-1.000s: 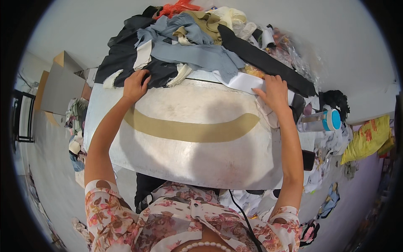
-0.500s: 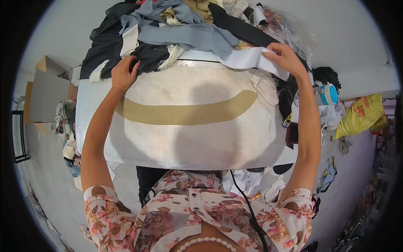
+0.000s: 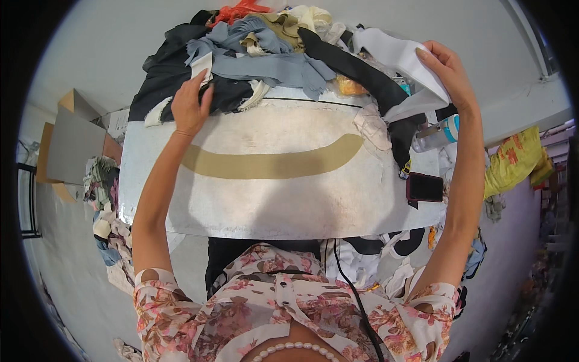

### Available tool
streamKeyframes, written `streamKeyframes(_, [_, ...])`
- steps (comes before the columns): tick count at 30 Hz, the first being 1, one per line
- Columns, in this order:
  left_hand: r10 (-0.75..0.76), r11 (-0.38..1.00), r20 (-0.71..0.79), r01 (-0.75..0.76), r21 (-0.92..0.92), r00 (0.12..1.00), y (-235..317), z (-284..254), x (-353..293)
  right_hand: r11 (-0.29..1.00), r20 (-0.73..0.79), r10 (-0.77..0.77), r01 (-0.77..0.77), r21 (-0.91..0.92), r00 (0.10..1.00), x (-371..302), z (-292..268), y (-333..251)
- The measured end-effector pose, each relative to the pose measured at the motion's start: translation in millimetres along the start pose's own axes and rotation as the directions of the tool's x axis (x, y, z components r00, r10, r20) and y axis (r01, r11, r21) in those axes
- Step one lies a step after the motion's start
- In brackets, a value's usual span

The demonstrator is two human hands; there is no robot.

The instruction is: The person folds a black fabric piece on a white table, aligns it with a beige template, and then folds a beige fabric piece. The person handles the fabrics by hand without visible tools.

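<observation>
At the far right my right hand [image 3: 451, 72] is raised and closed on a white fabric strip [image 3: 416, 65], pinched near its right end between thumb and fingers. The strip curls and droops over the pile's right side. My left hand [image 3: 190, 108] is at the pile's left, thumb and fingers apart, holding nothing. Its fingertips reach a small white fabric scrap [image 3: 204, 67] lying on black cloth [image 3: 172, 78]; whether they touch it I cannot tell. Between my arms a curved olive fabric strip [image 3: 271, 166] lies flat on the pale tabletop [image 3: 241, 208].
Grey-blue cloth [image 3: 271, 65], a long black strip [image 3: 356, 63] and a red bag [image 3: 238, 12] lie in the far pile. On the right are a phone [image 3: 424, 187] and a clear bottle [image 3: 437, 134]. A yellow sack [image 3: 512, 160] and a cardboard box [image 3: 75, 142] stand beyond the table.
My right hand has lifted the white strip up and right, off the pile's front edge. My left hand has moved slightly right, its fingers now extended by the white scrap.
</observation>
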State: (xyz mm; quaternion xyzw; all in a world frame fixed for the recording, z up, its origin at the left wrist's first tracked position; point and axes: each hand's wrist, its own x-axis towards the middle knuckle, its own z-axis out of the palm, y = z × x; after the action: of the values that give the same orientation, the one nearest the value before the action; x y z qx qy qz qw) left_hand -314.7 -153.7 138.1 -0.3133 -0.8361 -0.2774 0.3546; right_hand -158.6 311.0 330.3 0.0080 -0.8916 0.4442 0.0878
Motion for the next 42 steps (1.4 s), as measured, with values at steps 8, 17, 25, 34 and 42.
streamKeyframes(8, [0.318, -0.222, 0.683, 0.752, -0.621, 0.658, 229.6, -13.2, -37.7, 0.981, 0.196, 0.095, -0.125, 0.148, 0.976, -51.5, 88.2, -66.3])
streamKeyframes(17, [-0.285, -0.64, 0.814, 0.532, -0.554, 0.505, 207.3, -73.2, -89.3, 0.925, 0.652, 0.208, -0.364, 0.111, 0.729, -143.3, 164.2, -54.0])
streamKeyframes(25, [-0.684, -0.334, 0.638, 0.625, -0.705, 0.354, 140.8, -131.8, -170.2, 0.884, 0.744, 0.347, -0.465, -0.055, 0.571, -177.7, 172.0, 25.2])
streamKeyframes(34, [-0.862, -0.156, 0.456, 0.738, -0.657, 0.223, 96.9, -141.1, -201.8, 0.965, 0.683, 0.261, -0.183, -0.186, 0.682, -163.7, 192.6, 75.6])
streamKeyframes(42, [-0.84, 0.481, 0.159, 0.848, -0.223, 0.518, 88.7, -158.4, -214.2, 0.831, 0.416, 0.247, 0.03, -0.555, 0.875, -163.5, 180.8, 48.2])
